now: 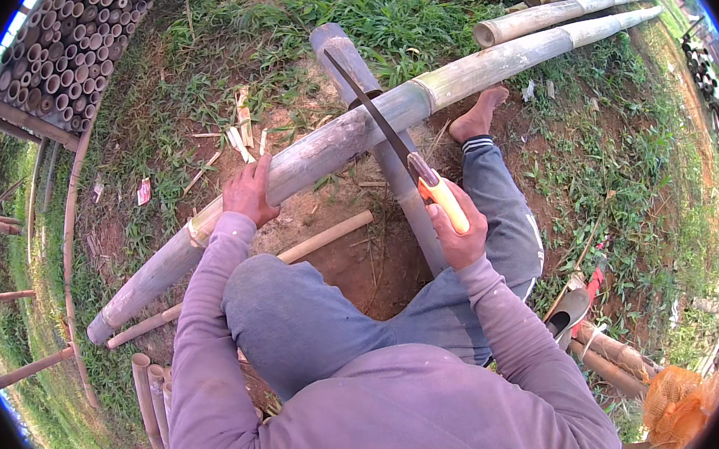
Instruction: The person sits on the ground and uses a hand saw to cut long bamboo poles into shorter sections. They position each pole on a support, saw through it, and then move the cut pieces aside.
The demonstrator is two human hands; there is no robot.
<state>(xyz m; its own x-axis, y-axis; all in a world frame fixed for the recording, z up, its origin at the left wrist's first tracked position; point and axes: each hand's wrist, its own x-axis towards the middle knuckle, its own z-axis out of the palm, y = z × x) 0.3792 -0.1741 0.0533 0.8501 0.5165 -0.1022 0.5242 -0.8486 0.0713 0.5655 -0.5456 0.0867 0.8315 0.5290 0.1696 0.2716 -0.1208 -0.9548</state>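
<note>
Your right hand is clenching the saw handle while your left hand is grasping the bamboo pole, likely heavy, stiff and slick, lying across a support, best gripped clear of the blade.

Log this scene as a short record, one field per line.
Left hand: on the thick bamboo pole
Right hand: gripping the hand saw by its handle
Blade position: across the pole
Under the pole: a crosswise bamboo piece
Upper left: stacked bamboo, round ends showing
Upper right: more bamboo poles
Ground: grass and bare soil
</note>
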